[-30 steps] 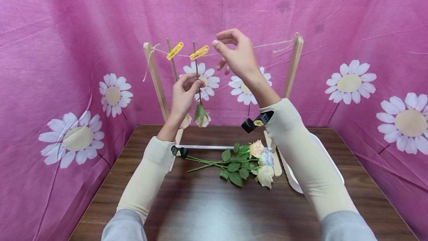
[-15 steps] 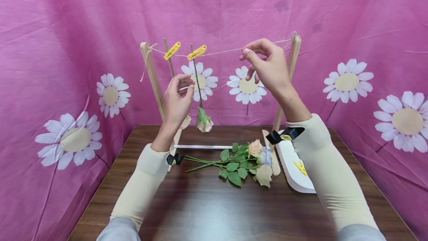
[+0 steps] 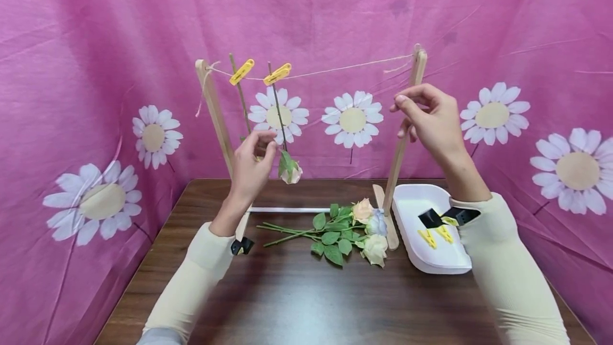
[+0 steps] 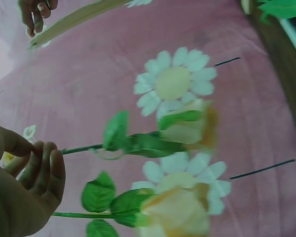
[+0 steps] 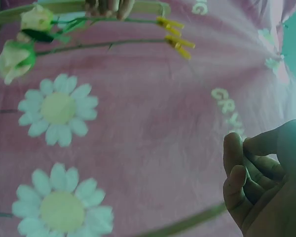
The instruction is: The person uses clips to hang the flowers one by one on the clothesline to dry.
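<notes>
Two roses hang head down from a string point(image 3: 345, 67), each stem clipped by a yellow clothespin point(image 3: 278, 74), the other clothespin point(image 3: 242, 72) being further left. My left hand point(image 3: 251, 166), fingers loosely bent, is just left of the nearer rose's point(image 3: 291, 173) stem and holds nothing. It hides most of the second rose in the head view; both blooms, the nearer rose point(image 4: 197, 128) and the second rose point(image 4: 172, 215), show in the left wrist view. My right hand point(image 3: 433, 121) is in the air before the right wooden post, fingers loosely curled, with nothing between them.
Several cut roses point(image 3: 375, 249) lie on the brown table point(image 3: 306, 302), stems pointing left. To their right stands a white tray point(image 3: 416, 260) with yellow clothespins point(image 3: 428, 238). The string runs between the left post point(image 3: 215, 113) and the right post point(image 3: 398, 164).
My left hand has let go of the nearer rose's stem and moved down and slightly left. My right hand has moved right and down from beside the clothespins, uncovering the tray.
</notes>
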The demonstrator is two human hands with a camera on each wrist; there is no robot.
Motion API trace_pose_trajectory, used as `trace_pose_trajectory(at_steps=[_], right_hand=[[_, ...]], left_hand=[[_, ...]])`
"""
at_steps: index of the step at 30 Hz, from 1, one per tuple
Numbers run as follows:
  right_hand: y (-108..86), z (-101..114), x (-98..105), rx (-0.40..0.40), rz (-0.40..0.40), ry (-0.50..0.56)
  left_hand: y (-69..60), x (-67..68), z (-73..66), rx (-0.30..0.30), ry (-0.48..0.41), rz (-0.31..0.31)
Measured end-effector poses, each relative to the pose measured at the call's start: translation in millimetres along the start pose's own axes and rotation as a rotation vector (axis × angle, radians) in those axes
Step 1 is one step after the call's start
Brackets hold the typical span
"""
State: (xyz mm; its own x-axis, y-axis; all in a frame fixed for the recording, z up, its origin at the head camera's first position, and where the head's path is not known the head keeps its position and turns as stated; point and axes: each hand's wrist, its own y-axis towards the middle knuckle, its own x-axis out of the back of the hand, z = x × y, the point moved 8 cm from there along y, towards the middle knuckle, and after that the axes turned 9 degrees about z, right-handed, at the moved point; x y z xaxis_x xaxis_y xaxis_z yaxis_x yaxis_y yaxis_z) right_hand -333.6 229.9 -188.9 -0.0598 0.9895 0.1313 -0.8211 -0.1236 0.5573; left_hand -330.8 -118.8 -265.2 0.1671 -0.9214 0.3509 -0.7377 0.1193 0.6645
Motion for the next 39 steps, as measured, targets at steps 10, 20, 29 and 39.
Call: trace_pose_trajectory(at_steps=[10, 20, 29, 39], right_hand=[[-32.7, -56.4, 49.0, -0.186, -0.035, -0.243], [-56.2, -128.7, 84.2, -0.354, 0.145, -0.709], [-70.8, -202.5, 100.5, -0.52, 0.367, -0.799], [-110.2, -250.3, 93.0, -0.773, 0.737, -0.904]], left_hand=[[-42.6, -32.6, 35.6, -0.006, 0.063, 0.26], [-90.2, -54.7, 91.5, 0.167, 0.109, 0.509], [-111.4, -64.0, 127.8, 0.212, 0.195, 0.627], [-135.3, -85.5, 144.9, 0.153, 0.36, 0.88]])
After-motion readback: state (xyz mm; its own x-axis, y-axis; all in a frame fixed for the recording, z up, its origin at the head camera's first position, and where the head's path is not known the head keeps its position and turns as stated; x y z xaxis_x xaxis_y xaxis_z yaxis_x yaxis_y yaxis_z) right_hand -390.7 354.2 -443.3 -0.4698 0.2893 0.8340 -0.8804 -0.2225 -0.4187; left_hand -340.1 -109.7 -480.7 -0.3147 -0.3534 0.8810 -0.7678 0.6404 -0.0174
